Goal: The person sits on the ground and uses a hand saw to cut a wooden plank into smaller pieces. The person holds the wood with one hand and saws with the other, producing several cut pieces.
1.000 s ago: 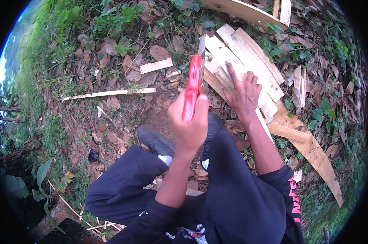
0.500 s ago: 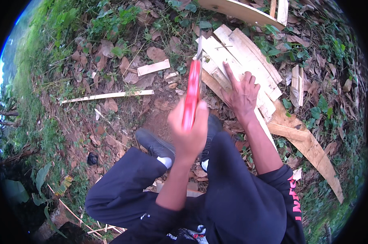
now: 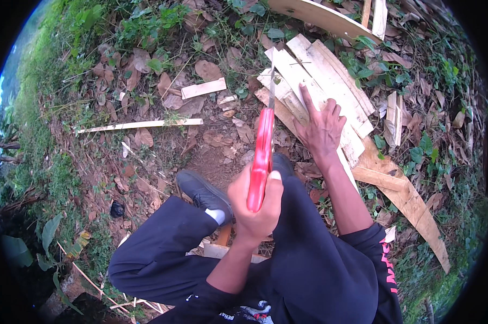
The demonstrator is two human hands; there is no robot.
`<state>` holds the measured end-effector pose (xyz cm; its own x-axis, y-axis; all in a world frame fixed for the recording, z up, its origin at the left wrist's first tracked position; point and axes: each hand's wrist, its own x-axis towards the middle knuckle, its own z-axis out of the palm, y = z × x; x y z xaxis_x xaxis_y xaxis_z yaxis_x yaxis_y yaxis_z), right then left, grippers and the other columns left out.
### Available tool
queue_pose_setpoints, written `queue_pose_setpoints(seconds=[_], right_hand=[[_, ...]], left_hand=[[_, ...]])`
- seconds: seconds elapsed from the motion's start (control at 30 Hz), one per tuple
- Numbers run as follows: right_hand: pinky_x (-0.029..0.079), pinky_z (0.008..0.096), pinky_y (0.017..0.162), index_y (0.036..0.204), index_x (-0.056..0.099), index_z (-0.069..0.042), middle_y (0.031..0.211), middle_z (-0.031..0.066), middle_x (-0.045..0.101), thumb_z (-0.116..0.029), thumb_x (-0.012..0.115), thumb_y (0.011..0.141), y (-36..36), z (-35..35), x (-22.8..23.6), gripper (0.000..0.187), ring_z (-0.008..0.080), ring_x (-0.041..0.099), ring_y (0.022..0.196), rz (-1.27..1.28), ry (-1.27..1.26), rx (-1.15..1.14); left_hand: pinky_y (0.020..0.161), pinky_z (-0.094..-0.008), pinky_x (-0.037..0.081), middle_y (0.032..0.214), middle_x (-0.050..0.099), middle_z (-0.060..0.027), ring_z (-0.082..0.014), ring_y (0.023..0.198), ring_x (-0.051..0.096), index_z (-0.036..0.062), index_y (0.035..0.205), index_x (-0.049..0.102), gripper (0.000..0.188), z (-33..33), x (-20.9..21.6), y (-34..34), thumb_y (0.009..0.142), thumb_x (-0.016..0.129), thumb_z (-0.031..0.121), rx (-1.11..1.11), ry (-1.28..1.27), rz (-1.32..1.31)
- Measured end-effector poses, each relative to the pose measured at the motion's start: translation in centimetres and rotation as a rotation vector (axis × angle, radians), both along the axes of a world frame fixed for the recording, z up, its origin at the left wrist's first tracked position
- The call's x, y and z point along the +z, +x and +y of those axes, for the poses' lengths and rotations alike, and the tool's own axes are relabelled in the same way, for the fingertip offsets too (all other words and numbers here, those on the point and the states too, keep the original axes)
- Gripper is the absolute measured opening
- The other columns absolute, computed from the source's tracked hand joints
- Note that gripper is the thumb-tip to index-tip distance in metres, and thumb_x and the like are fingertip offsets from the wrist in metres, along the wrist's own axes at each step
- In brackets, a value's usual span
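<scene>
My left hand is closed around the red handle of a handsaw, in front of my knees. Its thin blade, seen nearly edge-on, points away from me and crosses the near left edge of a stack of pale wooden boards. Where the teeth meet the wood is too small to make out. Flat on these boards lies my right hand, index finger stretched forward and thumb out to the left. Some of the boards beneath are hidden by the hand.
A curved plank lies right of the stack, another long board beyond it. Left on the leafy ground are a short offcut and a thin strip. My shoes are close below the saw.
My left hand has drawn the handsaw back toward me, and more of its blade now shows over the boards. The right hand holds its place on the wood.
</scene>
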<state>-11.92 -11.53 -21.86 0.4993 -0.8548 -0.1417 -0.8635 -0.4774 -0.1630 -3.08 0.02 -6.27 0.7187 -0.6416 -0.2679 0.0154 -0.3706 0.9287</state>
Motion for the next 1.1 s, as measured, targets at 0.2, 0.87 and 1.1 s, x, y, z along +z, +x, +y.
queue_pose_setpoints(seconds=[0.2, 0.87, 1.1], right_hand=[[0.039, 0.0443, 0.073, 0.154, 0.028, -0.042, 0.104, 0.0175, 0.047, -0.046, 0.077, 0.077, 1.0, 1.2, -0.7, 0.092, 0.0317, 0.050, 0.090, -0.032, -0.031, -0.063], [0.040, 0.0451, 0.075, 0.155, 0.025, -0.040, 0.105, 0.0216, 0.048, -0.048, 0.076, 0.077, 0.9, 0.7, -0.5, 0.094, 0.0332, 0.051, 0.089, 0.046, -0.044, -0.055], [0.039, 0.0443, 0.075, 0.156, 0.025, -0.040, 0.106, 0.0217, 0.048, -0.050, 0.075, 0.079, 1.0, 1.1, -1.1, 0.092, 0.0326, 0.050, 0.090, 0.050, -0.087, -0.036]], left_hand=[[0.053, -0.0261, 0.039, 0.064, 0.053, -0.0018, -0.0057, 0.058, 0.049, -0.0028, 0.092, 0.063, 0.007, -1.6, -1.3, 0.8, 0.089, 0.059, 0.003, -0.065, -0.006, -0.068], [0.050, -0.0335, 0.039, 0.058, 0.048, -0.0048, -0.0108, 0.052, 0.049, -0.0022, 0.083, 0.058, 0.008, 1.4, 1.9, 0.6, 0.085, 0.063, 0.004, 0.018, -0.064, 0.032], [0.053, -0.0309, 0.039, 0.062, 0.048, -0.0039, -0.0093, 0.056, 0.045, -0.0004, 0.080, 0.054, 0.012, -1.0, -0.1, 2.4, 0.088, 0.061, 0.005, 0.001, -0.020, 0.072]])
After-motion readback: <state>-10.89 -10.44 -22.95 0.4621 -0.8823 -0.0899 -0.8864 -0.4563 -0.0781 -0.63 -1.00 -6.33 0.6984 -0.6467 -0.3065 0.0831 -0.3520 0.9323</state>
